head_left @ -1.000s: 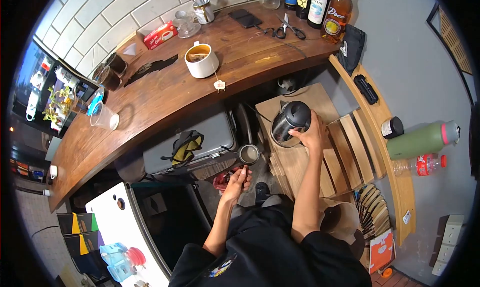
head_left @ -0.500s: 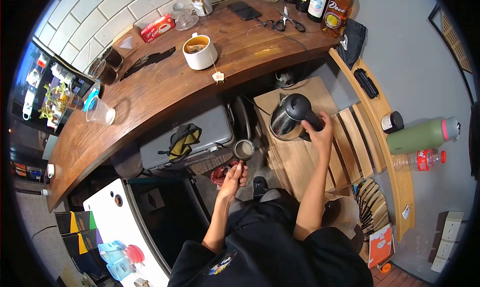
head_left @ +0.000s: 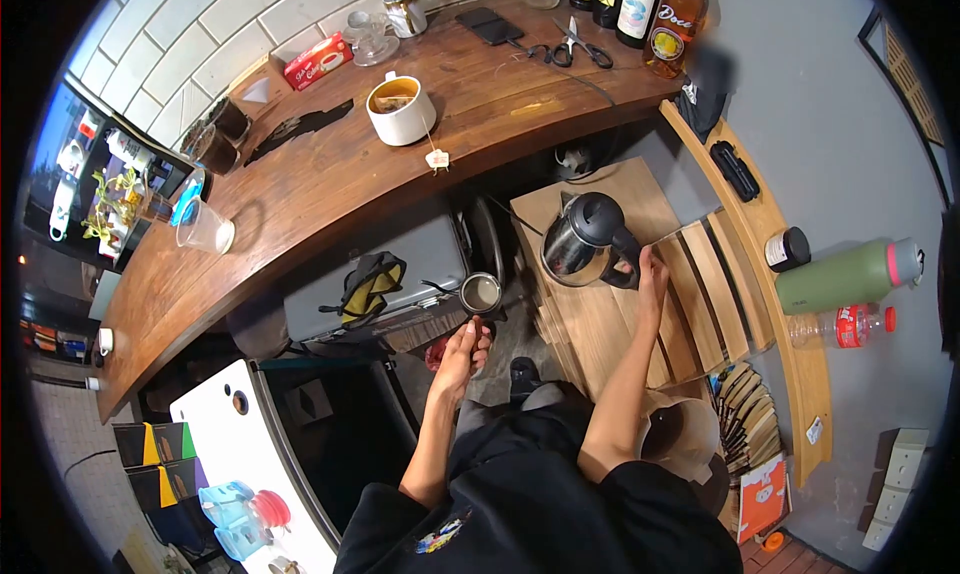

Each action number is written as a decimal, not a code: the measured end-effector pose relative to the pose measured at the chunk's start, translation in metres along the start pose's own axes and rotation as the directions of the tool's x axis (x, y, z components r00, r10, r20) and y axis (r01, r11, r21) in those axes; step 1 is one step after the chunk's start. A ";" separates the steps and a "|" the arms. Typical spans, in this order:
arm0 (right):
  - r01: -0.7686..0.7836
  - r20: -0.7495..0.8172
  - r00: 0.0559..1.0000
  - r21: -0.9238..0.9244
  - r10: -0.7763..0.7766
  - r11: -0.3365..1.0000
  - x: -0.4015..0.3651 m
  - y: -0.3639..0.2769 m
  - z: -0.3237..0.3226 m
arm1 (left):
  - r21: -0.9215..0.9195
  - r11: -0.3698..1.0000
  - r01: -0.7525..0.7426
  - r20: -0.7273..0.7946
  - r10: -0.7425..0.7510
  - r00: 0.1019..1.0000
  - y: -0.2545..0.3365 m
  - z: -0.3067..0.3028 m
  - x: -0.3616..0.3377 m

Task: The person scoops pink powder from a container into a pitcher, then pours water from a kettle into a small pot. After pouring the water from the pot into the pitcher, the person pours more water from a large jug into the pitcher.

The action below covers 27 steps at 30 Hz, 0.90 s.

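My left hand (head_left: 460, 359) is closed around the handle of a small round strainer (head_left: 482, 293), held out over the gap beside the wooden stand. Its rim looks metallic, and I cannot make out whether anything lies in it. On the wooden stand is an electric kettle (head_left: 585, 239) with a black lid, black handle and see-through body. My right hand (head_left: 652, 279) is closed at the right side of that handle; some fingers are hidden. A white mug (head_left: 402, 124) on the counter holds a tea bag, and its tag (head_left: 437, 160) hangs outside on a string.
The curved wooden counter (head_left: 310, 174) carries a plastic cup (head_left: 208, 226), scissors (head_left: 572, 46), a phone (head_left: 490, 26) and bottles (head_left: 676, 24). Below it, a black-and-yellow pouch (head_left: 368, 289) lies on a grey case (head_left: 415, 249). A green bottle (head_left: 835, 279) rests on the right ledge (head_left: 800, 394).
My right hand has shifted right and down along the kettle's handle, which now points more toward me. My left hand and the strainer have moved slightly left.
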State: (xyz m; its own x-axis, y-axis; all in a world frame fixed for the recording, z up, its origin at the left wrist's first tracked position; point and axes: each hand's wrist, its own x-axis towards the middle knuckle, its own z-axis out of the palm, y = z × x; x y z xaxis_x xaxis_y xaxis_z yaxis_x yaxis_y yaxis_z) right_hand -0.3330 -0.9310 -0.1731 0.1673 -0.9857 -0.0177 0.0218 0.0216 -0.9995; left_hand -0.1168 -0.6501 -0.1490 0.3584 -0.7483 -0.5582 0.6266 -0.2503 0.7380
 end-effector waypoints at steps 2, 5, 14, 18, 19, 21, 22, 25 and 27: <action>0.089 0.085 0.993 -0.070 -0.082 0.994 0.000 0.003 -0.005 | -0.046 0.998 -0.032 0.050 0.035 0.998 0.000 -0.001 0.001; 0.104 0.120 0.988 -0.035 -0.099 0.994 0.001 0.001 -0.002 | -0.023 0.999 -0.048 0.034 0.049 0.998 0.003 0.000 -0.002; -0.030 0.074 0.997 0.173 0.018 0.984 -0.005 -0.015 0.001 | -0.041 0.998 -0.038 0.017 0.039 0.999 0.001 -0.006 -0.005; 0.007 0.071 0.997 0.180 -0.020 0.984 -0.005 -0.015 0.003 | -0.061 0.998 -0.025 0.031 0.027 0.999 0.002 -0.005 -0.005; 0.017 0.076 0.997 0.140 -0.028 0.990 -0.003 -0.010 0.002 | -0.058 0.998 -0.031 0.022 0.032 0.999 0.005 -0.001 -0.006; 0.026 0.080 0.996 0.098 -0.034 0.995 0.001 -0.002 -0.002 | -0.054 0.998 -0.034 0.014 0.035 0.999 0.006 0.001 -0.008; 0.023 0.103 0.994 0.043 -0.027 0.999 0.003 -0.001 -0.003 | -0.053 0.998 -0.028 0.010 0.029 1.000 0.006 0.002 -0.007; 0.005 0.118 0.993 -0.003 -0.005 1.000 0.005 0.004 -0.005 | -0.058 0.998 -0.023 0.021 0.024 1.000 0.005 -0.001 -0.005; -0.008 0.109 0.994 0.007 0.008 1.000 0.004 0.009 -0.006 | -0.064 0.998 -0.024 0.037 0.026 0.999 0.004 -0.002 -0.004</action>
State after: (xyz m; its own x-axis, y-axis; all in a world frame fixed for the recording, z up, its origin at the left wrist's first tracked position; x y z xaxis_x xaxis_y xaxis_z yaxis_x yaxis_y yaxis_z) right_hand -0.3378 -0.9355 -0.1819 0.2742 -0.9614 -0.0225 0.0269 0.0311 -0.9992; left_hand -0.1141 -0.6471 -0.1449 0.3490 -0.7768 -0.5241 0.6608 -0.1926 0.7255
